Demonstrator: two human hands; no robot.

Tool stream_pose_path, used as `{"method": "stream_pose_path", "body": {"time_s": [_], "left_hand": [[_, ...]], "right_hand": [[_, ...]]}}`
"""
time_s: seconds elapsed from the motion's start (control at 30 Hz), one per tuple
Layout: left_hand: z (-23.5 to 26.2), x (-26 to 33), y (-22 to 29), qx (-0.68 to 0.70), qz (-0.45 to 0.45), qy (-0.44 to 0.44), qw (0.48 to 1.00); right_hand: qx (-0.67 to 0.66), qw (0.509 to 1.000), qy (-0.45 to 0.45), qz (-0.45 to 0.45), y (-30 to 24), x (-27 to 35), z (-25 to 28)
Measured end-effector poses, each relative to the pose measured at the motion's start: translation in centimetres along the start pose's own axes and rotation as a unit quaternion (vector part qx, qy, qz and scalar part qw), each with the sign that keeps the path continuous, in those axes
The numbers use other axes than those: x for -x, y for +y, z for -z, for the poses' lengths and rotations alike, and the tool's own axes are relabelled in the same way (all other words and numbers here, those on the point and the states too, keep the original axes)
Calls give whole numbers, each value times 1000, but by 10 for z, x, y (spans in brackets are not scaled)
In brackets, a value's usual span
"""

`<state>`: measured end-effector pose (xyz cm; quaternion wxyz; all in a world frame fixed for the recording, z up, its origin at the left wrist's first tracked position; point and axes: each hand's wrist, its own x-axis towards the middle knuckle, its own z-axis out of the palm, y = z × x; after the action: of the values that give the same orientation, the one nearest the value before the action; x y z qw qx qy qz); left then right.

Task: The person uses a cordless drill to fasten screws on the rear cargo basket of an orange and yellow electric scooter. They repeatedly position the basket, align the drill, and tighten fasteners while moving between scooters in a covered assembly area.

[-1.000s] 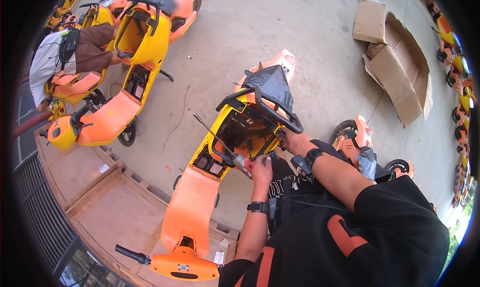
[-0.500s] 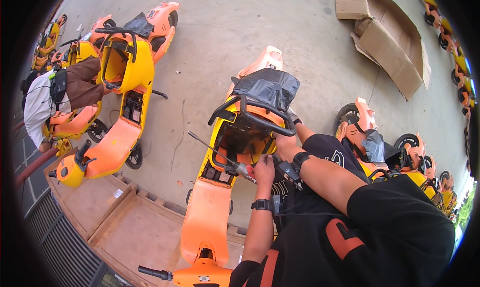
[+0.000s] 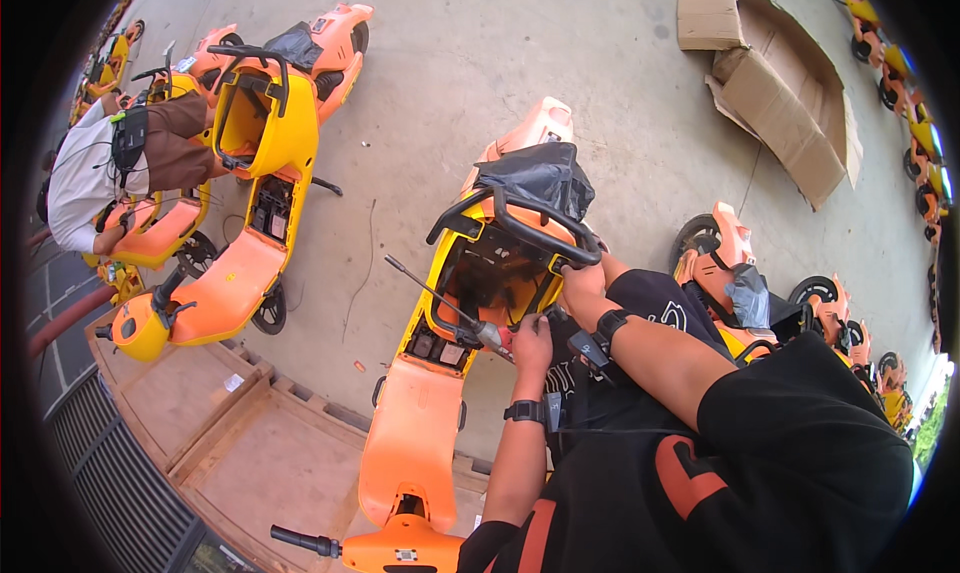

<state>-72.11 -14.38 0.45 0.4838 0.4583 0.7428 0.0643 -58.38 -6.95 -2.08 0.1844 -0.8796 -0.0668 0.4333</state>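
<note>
My left hand (image 3: 532,343) is closed around a red and grey power screwdriver (image 3: 491,335), whose long thin bit points up and left, over the scooter's open body. My right hand (image 3: 582,285) is at the right rim of that opening, beside the black grab rail (image 3: 545,221); its fingers are partly hidden, and I cannot see whether they grip anything. The orange and yellow scooter (image 3: 415,423) stands before me with its seat bucket uncovered and dark inside. A compartment (image 3: 437,349) with dark parts lies open below it. Black plastic sheeting (image 3: 540,176) covers part of the tail.
Another opened scooter (image 3: 235,283) stands at left, with a bent-over person (image 3: 95,178) in a white shirt behind it. Wooden pallets (image 3: 280,463) lie at the lower left. More scooters (image 3: 725,283) line the right. A torn cardboard box (image 3: 785,103) lies at the far right.
The view has shifted slightly, so the scooters' far ends and the box sit a little lower and farther right. My hands keep nearly the same pose. The other person's arm has moved.
</note>
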Motion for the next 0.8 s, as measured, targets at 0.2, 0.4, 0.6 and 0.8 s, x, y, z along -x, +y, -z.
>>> {"method": "stream_pose_path", "body": {"time_s": [0.2,0.4,0.6,0.8], "left_hand": [[17,15,-4,9,5,7,1000],[30,40,-9,11,31,-2,999],[36,57,-11,-14,28,2,1000],[35,60,-25,-12,39,10,999]], "right_hand": [[-114,957,-188,-187,0,-18,3],[-49,990,-126,-38,-7,-17,-2],[101,978,-166,78,9,-32,-22],[-112,986,-121,-31,-4,-10,-8]]}}
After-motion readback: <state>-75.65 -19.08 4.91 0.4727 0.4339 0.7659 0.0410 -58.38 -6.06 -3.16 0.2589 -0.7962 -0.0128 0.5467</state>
